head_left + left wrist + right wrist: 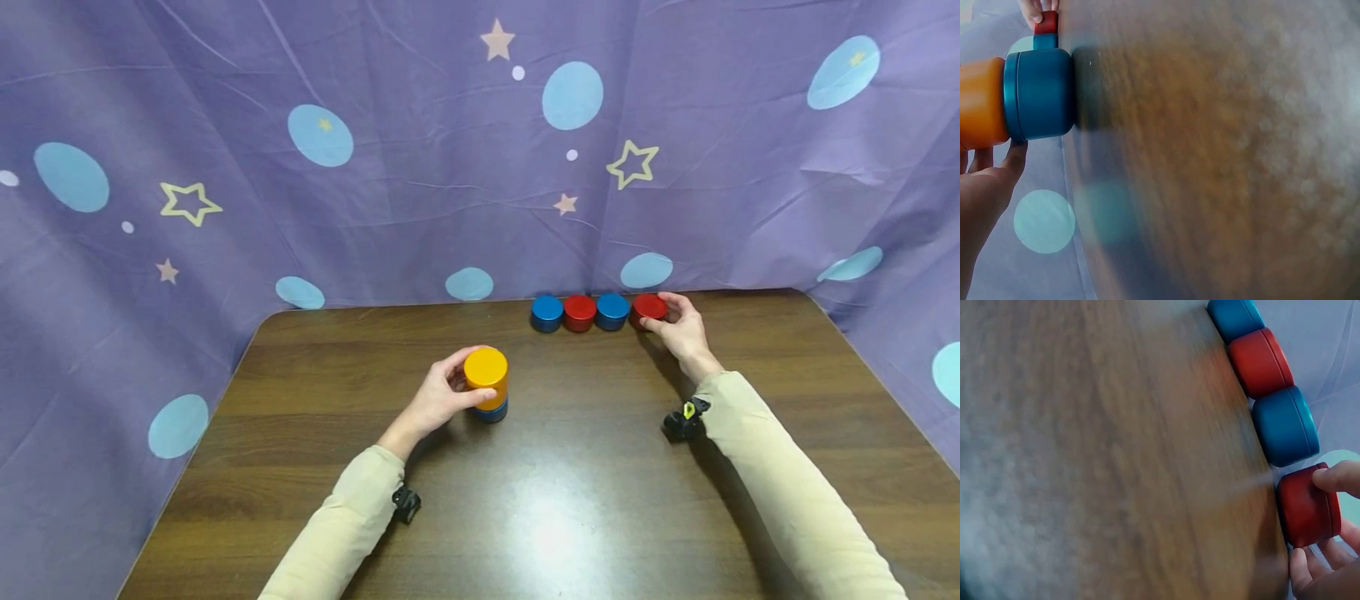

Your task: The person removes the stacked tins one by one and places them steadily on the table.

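My left hand (pixel 438 398) grips an orange round tin (pixel 486 368), thumb on the near side and fingers around the back. Directly beneath it stands a blue tin (pixel 1041 94), its base at the tabletop, with one fingertip at its lid edge in the left wrist view. At the back edge of the table, my right hand (pixel 681 332) holds a red tin (pixel 1307 506) between thumb and fingers. That tin forms the right end of a row, beside a blue tin (pixel 612 311), another red tin (pixel 580 312) and a further blue tin (pixel 547 312).
The brown wooden table (pixel 360 367) meets a purple curtain (pixel 420 167) with stars and dots right behind the row. Small black wrist cameras sit under both sleeves. A bright light reflection shows on the tabletop near the front.
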The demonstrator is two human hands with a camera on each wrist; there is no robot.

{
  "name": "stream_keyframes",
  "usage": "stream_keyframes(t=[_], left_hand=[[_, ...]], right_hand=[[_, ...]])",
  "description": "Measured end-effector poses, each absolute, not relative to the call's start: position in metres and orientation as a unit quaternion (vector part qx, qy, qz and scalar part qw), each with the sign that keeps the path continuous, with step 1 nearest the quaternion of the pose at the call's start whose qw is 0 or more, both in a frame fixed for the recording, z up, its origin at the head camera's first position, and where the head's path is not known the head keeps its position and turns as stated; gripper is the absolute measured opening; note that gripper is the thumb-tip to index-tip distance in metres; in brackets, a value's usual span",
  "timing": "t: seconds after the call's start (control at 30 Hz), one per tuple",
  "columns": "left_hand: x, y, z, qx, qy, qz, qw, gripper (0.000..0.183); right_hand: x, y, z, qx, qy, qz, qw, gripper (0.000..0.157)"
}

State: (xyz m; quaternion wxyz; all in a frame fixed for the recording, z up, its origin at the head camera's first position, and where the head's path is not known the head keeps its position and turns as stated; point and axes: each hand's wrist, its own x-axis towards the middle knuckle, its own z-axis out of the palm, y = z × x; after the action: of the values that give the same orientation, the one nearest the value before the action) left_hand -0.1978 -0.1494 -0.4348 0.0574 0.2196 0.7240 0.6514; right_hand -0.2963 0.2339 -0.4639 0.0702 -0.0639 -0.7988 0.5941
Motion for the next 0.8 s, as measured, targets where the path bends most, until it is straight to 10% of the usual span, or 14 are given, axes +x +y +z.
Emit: stream_keyframes(t=[0.8], left_hand=[[-0.1975, -0.1489, -0.4347, 0.209, 0.731, 0.646, 0.062, 0.055]], right_hand=[[-0.2946, 0.2418, -0.4707, 0.002, -0.784, 0.619, 0.040, 0.064]])
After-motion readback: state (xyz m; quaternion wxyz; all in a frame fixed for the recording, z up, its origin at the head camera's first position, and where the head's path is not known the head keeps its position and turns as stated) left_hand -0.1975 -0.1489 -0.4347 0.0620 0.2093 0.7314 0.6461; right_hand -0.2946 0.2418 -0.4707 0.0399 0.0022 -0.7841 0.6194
